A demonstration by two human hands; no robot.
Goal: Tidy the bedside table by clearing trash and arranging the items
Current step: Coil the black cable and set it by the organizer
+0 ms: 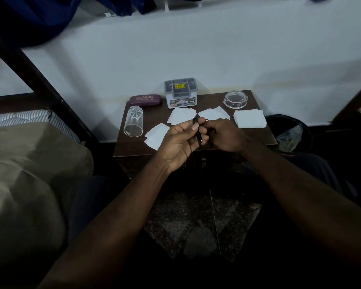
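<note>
Cord bundle held between two hands above the worktop

Darkness swallows most of the thin black cord (198, 132): only a short run shows between the fingers, its ends are hidden inside the palms, and what kind of cord it is cannot be told. The left hand (179, 142) lies palm up, fingers curled, its grip closed on the cord with the thumb pressing across it. The right hand (225, 135) is palm down, fingers folded over the same cord, so its grip is closed too, though the fingertips are hidden. The cord sits between both grips, above the front middle of the dark wooden worktop (133, 148), and its visible stretch runs roughly away from the person, slightly tilted.

On the worktop lie four white paper tissues: one (156, 135) just left of the left hand, two (181, 114) (214, 114) partly covered behind the hands, one (250, 118) to the right. A clear drinking glass (133, 120) lies on its side at the left edge, mouth toward the person. At the back stand a purple spectacle case (145, 99), a grey lidded box (180, 93) and a glass ashtray (236, 99). A black bin (288, 132) right of the worktop is hard to make out.
</note>
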